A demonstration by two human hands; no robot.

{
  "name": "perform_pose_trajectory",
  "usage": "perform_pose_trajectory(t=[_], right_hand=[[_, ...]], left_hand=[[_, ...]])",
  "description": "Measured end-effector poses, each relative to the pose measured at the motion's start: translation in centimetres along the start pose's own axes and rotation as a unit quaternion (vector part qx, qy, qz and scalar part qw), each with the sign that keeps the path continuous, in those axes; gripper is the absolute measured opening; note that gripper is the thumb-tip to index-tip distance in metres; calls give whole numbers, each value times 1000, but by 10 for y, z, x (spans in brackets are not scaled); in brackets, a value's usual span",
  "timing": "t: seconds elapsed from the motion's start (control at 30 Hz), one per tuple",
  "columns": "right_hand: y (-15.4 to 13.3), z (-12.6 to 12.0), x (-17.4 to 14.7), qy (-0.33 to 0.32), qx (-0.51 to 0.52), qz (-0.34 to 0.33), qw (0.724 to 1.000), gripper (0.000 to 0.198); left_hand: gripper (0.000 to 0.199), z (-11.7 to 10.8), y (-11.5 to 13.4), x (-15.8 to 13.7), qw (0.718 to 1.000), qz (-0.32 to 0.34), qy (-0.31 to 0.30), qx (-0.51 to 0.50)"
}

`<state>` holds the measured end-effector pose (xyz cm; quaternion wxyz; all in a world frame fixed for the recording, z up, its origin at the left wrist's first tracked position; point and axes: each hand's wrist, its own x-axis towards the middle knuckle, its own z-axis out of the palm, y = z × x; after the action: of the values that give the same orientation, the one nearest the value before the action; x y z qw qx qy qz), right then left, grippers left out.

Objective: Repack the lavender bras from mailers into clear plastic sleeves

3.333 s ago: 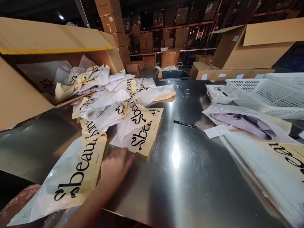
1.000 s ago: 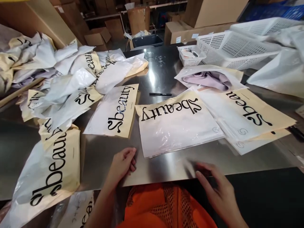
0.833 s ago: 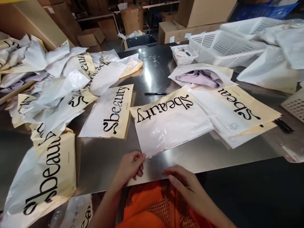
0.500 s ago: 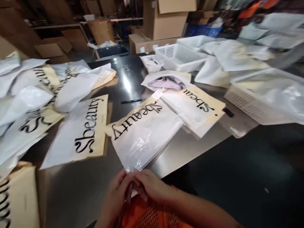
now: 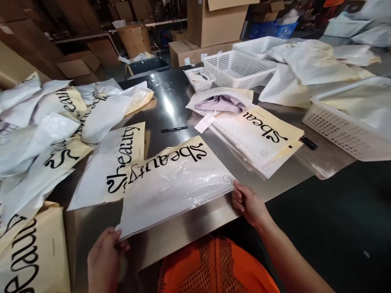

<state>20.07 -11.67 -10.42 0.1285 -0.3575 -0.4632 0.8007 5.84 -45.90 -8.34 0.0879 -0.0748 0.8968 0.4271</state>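
A white plastic packaging bag (image 5: 174,187) with a cream band and black "Sbeauty" lettering is stretched between my hands over the metal table. My left hand (image 5: 105,254) pinches its near left corner. Its near right corner is between the thumb and fingers of my right hand (image 5: 249,203). The bag's far left part overlaps another printed bag (image 5: 97,171) lying flat. To the right rests a stack of similar bags (image 5: 241,142), with a white tag (image 5: 205,123) at its left side. Behind it, a bag shows folded lilac cloth (image 5: 221,103) in its opening.
Filled bags (image 5: 45,130) pile up on the left. A black marker (image 5: 174,129) lies mid-table, another marker (image 5: 309,142) by the stack. White baskets (image 5: 238,69) stand at the back, and a larger basket (image 5: 332,132) sits right. Cardboard boxes (image 5: 216,24) stand beyond the table.
My hands were together at one end of the bag; now they are wide apart at two corners. The bag has turned and shifted left, overlapping the neighbouring bag and uncovering the tag.
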Motion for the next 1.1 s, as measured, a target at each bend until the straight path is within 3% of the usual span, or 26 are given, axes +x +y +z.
perform_pose_trajectory(t=[0.07,0.13,0.2,0.27,0.33,0.4,0.47,0.53,0.57,0.63,0.67,0.73,0.8,0.87,0.97,1.03,1.1], right_hand=[[7,1,-5,26,3,-26,999,59],[10,3,-7,38,7,-51,998,60],[11,4,-6,27,-1,-61,998,60],[10,3,-4,5,-9,-57,998,59],[11,-1,-3,-7,-7,-51,999,57],[15,-4,-6,2,-13,-60,998,53],[20,-6,-15,47,-54,-128,989,44],[23,-3,-26,98,-157,-284,941,30],[23,0,-31,103,-228,-377,892,23],[16,12,-38,48,-381,-532,755,21],[11,19,-39,7,-452,-573,683,27],[0,33,-33,-50,-562,-597,570,41],[-9,42,-22,-60,-618,-598,507,46],[-13,43,-10,-71,-634,-603,479,39],[-14,32,-3,-135,-644,-591,467,28],[-17,26,-7,-173,-622,-594,480,30],[-24,32,-12,-171,-569,-624,508,26]], left_hand=[[30,4,16,-2,985,61,114,116],[42,13,35,-10,929,213,161,258],[48,27,52,-23,846,397,101,341],[35,42,66,-38,746,540,16,390],[15,55,79,-49,660,604,-44,445],[29,60,93,-52,619,614,-83,483],[32,58,112,-47,616,608,-95,492],[26,51,134,-38,634,600,-98,478],[25,46,145,-34,649,591,-110,465],[27,37,166,-26,682,579,-138,425],[29,32,175,-24,696,578,-146,402],[33,23,189,-22,709,586,-133,368],[35,15,199,-22,713,592,-97,363],[35,6,205,-21,719,588,-33,369],[32,-5,207,-15,737,572,56,355],[29,-8,206,-11,747,575,52,329],[25,-6,204,-9,745,598,4,296]])
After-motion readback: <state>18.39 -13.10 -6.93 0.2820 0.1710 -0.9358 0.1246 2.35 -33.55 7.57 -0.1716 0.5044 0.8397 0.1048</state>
